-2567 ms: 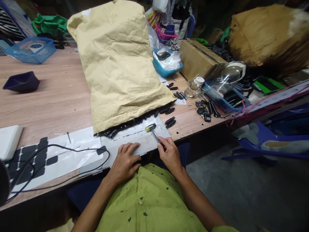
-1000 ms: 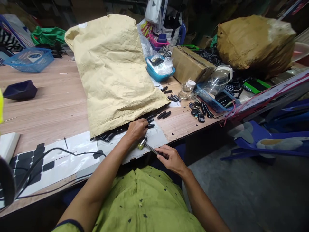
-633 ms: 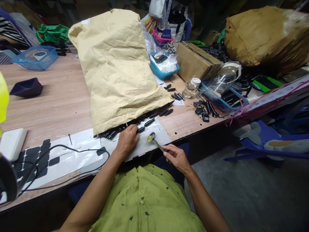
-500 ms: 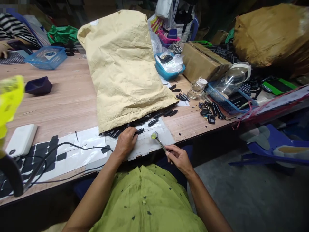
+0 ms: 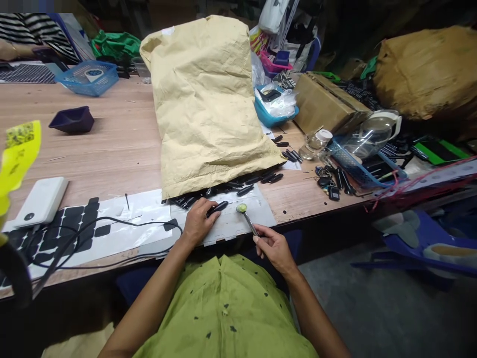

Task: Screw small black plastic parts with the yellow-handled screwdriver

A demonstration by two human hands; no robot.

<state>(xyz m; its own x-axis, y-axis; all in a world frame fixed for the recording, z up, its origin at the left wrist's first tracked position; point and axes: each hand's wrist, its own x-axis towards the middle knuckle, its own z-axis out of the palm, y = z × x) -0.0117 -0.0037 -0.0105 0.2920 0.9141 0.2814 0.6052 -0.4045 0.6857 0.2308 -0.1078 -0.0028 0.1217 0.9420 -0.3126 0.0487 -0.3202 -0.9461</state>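
We pinch a black stick [image 5: 217, 208] between thumb and finger of our left hand [image 5: 200, 221], over the pale board [image 5: 227, 227]. The stick is long and thin, and its free end points right and a bit away from us. Our right hand [image 5: 274, 246] grips a little hammer [image 5: 249, 223] by its handle. The hammer slants away from us and left, with its yellow-green face near the stick's free end.

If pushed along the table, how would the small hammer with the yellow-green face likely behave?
The small hammer would probably stay stiff: its slim metal shaft looks straight in the right hand. It is likely head-heavy, as the head looks thicker than the shaft. It may swivel or rock, since its yellow-green face looks round.
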